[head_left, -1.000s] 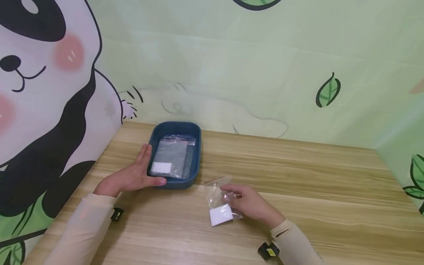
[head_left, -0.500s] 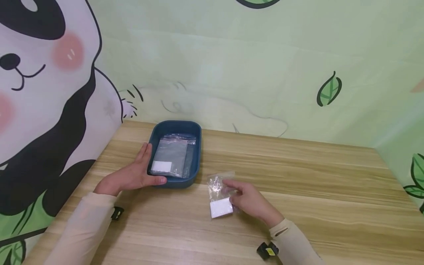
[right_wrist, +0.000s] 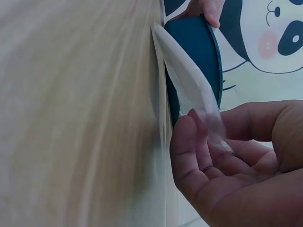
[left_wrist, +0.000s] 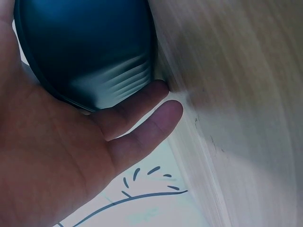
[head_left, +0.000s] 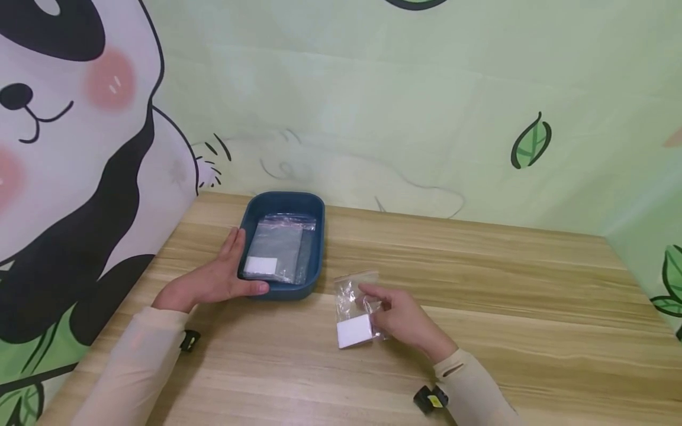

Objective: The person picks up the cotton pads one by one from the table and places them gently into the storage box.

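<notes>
On the left, a dark blue bin [head_left: 313,278] stands on the wooden table with clear zip bags [head_left: 279,245] lying flat in it; a white label shows on the top one. My left hand [head_left: 213,284] rests against the bin's near left corner, fingers straight along its outer side and thumb at the near rim. My right hand [head_left: 402,316] pinches the right side of another small zip bag [head_left: 348,293], which has a white rectangle at its lower end. The right wrist view shows that bag [right_wrist: 189,75] edge-on, slanting up from between thumb and fingers.
The wood-grain table [head_left: 479,331] runs back to a green backdrop [head_left: 373,94] printed with leaves and a large panda. Each wrist carries a small black device, such as the one below the right sleeve [head_left: 430,400].
The right hand's zip bag has shifted slightly away from me and lies straighter, its sealed end turned outward. The left hand and the bin have kept their places.
</notes>
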Motion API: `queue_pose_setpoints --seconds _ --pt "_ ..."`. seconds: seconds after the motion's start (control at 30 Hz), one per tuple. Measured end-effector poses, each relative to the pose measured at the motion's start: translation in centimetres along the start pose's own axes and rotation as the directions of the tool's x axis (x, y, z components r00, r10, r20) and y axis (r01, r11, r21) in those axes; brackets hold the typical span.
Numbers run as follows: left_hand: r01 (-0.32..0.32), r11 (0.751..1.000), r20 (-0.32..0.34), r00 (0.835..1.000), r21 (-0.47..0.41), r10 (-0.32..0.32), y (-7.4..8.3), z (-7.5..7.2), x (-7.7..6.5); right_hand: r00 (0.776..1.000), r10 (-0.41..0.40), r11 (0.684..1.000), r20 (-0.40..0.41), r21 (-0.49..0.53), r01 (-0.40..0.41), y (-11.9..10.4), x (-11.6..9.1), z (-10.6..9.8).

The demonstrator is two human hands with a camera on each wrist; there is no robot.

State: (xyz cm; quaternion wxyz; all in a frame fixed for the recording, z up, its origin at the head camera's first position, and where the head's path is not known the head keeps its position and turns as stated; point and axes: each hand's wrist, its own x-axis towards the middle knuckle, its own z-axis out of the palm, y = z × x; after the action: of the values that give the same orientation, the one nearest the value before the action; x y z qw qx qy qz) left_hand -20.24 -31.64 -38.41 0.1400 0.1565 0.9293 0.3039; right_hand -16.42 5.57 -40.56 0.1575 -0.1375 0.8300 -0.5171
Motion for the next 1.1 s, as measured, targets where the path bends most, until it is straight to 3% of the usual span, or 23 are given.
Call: queue_pose_setpoints --seconds 0.53,0.7,1.1 --pt "0.008 1.0 -0.014 1.0 -0.017 -0.008 0.06 0.04 0.06 0.999 0.009 0.999 -0.044 -0.054 -0.011 -0.24 0.54 0.16" --pt "0.029 1.0 -0.01 1.0 -0.001 -0.029 -0.09 -0.05 -0.25 0.997 -0.016 1.0 -0.071 -0.026 0.014 0.07 0.63 0.58" --pt "0.02 1.0 -0.011 1.0 0.003 -0.02 0.28 0.0 -0.13 0.99 0.021 1.0 -0.141 0.012 -0.019 -0.56 0.37 0.1"
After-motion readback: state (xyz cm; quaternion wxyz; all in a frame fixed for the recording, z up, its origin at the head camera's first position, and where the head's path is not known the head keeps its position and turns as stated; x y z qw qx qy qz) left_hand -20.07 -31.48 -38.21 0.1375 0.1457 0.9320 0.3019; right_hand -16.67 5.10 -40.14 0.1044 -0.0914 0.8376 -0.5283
